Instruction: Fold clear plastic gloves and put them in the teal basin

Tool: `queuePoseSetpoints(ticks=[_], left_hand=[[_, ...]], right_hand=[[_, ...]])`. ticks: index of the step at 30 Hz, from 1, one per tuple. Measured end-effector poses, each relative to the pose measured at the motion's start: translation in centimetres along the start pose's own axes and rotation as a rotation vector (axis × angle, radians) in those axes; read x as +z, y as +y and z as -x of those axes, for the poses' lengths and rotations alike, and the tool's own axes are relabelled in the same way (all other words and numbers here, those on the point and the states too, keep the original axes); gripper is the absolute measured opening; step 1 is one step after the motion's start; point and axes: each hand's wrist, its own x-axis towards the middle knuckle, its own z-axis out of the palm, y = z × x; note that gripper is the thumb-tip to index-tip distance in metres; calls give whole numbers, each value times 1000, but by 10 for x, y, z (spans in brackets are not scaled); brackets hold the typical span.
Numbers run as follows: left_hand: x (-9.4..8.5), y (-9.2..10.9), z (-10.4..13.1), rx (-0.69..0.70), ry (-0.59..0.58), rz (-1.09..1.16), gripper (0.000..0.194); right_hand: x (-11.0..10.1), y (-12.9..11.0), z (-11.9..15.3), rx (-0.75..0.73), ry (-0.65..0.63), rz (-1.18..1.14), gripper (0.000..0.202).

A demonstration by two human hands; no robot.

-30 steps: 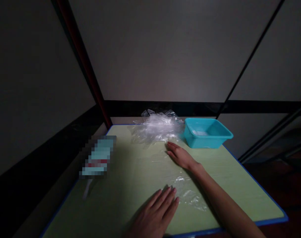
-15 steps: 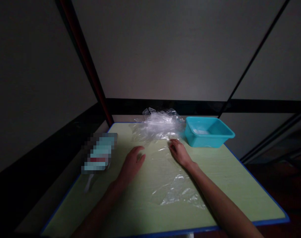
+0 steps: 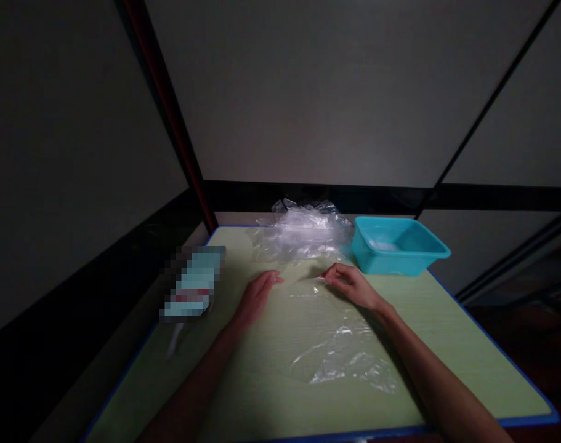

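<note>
Your right hand [image 3: 354,288] pinches clear, crinkled film [image 3: 340,357]; your left hand [image 3: 257,294] holds something unclear, if anything. A tapered turquoise tub [image 3: 391,263] stands near.

Clear, thin plastic film [image 3: 349,360]: laid lengthwise, mostly flat, on rectangular yellow-green, blue-edged tabletop [image 3: 469,363]; near end wrinkled.

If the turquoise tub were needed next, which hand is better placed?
Probably the right hand: though it seems to pinch clear plastic, it is much closer to the tub than the left hand.
</note>
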Motion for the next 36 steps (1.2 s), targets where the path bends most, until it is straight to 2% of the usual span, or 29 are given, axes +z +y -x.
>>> queuePoseSetpoints(ticks=[6, 15, 24, 32, 36], left_hand=[[-2, 6, 0, -46, 2, 39, 49], [-4, 7, 1, -57, 54, 48, 49], [-4, 10, 1, -81, 29, 58, 54], [-4, 15, 4, -115, 39, 57, 46], [-3, 10, 4, -127, 71, 39, 41]], right_hand=[[-5, -4, 5, 74, -98, -24, 23], [-14, -12, 10, 111, -245, -14, 28], [-14, -16, 12, 143, -356, -14, 27], [-17, -21, 14, 132, -410, 39, 22], [-17, -26, 15, 150, -368, 37, 16]])
